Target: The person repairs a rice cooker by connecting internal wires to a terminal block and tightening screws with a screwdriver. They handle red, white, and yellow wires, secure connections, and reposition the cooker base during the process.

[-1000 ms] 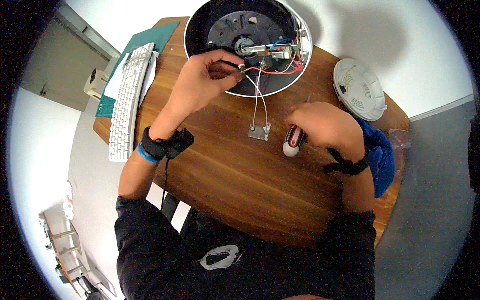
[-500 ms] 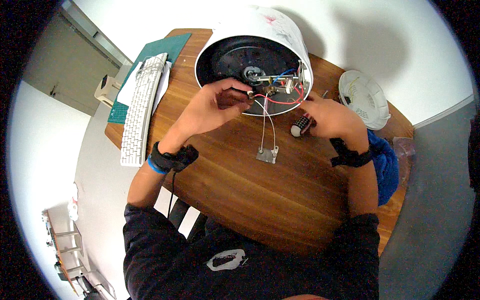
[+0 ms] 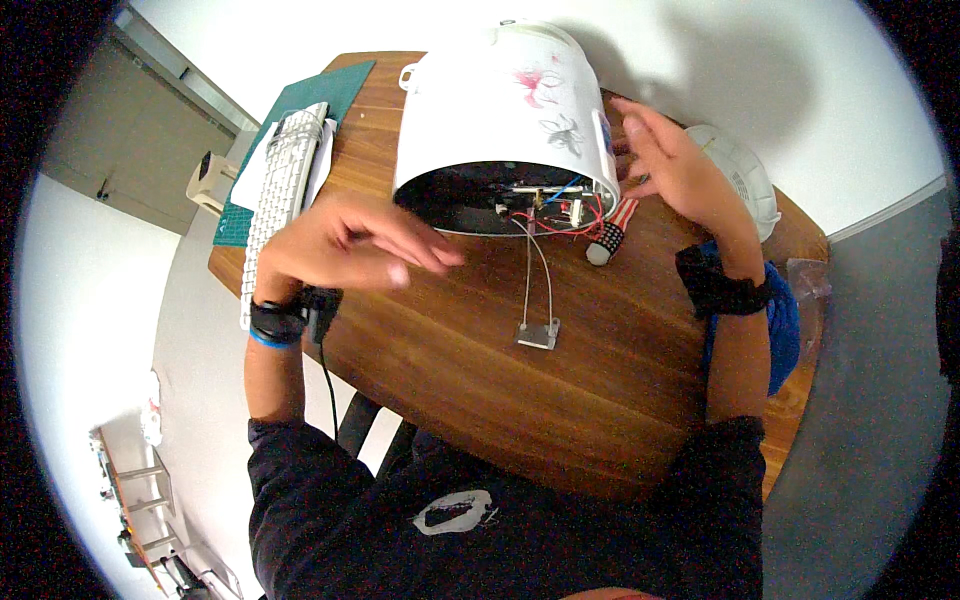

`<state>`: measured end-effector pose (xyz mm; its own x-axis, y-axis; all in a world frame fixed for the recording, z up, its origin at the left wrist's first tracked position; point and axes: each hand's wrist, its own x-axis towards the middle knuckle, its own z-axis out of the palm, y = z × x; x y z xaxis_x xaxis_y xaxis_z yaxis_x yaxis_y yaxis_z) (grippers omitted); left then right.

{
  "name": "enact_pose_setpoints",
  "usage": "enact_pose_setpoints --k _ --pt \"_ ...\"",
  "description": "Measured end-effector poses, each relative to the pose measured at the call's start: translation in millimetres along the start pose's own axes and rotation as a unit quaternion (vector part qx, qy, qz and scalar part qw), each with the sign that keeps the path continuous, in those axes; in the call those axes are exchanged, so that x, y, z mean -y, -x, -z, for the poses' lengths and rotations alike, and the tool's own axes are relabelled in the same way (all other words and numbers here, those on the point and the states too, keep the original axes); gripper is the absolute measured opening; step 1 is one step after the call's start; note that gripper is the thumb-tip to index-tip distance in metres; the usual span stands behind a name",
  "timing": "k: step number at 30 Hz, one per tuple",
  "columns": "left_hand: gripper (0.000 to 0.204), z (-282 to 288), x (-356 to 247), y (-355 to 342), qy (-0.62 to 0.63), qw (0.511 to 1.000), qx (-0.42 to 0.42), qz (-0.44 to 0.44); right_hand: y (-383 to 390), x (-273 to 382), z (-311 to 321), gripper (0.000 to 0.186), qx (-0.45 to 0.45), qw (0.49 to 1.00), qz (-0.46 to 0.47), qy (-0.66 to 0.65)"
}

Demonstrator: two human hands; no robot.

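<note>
A white, flower-printed appliance body that looks like a rice cooker (image 3: 480, 110) lies on its side with its dark open end toward me. Red and blue wires (image 3: 590, 215) and metal parts show at the right of that opening. Two pale leads run from it to a small metal plate (image 3: 537, 334) on the table. My left hand (image 3: 350, 240) hovers at the left of the opening, fingers stretched out and holding nothing. Beside the right wall, my right hand (image 3: 672, 165) has its fingers apart; whether the fingertips touch the wall I cannot tell.
A screwdriver with a striped and dotted handle (image 3: 606, 243) lies right of the opening. Behind my right hand is a round white cover (image 3: 757, 195), with a blue cloth (image 3: 783, 330) nearer. A white keyboard (image 3: 262, 218) and a green mat (image 3: 347, 88) occupy the left of the wooden table (image 3: 470, 390).
The appliance body has tipped, showing more of its printed side and less of its inside. My left hand has come out of the opening, leftward; my right hand has risen along the wall.
</note>
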<state>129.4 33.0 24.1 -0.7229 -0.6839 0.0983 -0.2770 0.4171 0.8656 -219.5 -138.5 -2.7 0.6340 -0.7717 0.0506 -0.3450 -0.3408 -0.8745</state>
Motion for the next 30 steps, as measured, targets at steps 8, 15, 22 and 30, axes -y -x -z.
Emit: enact_pose_setpoints --k 8,15,22,30 --pt "0.048 1 46 -8 -0.002 0.831 -0.506 0.231 2 17 -25 0.083 0.038 0.99 -0.068 -0.118" --pt "0.068 -30 5 -44 0.112 0.847 -0.442 0.275 -12 -6 -31 0.073 0.039 0.993 -0.014 -0.107" --pt "0.08 -39 21 -21 0.013 0.878 -0.431 0.209 0 9 -34 0.068 0.02 0.993 0.083 -0.085" --pt "0.068 -46 -17 -28 0.008 0.878 -0.451 0.159 10 20 -20 0.06 -0.044 0.966 0.206 0.147"
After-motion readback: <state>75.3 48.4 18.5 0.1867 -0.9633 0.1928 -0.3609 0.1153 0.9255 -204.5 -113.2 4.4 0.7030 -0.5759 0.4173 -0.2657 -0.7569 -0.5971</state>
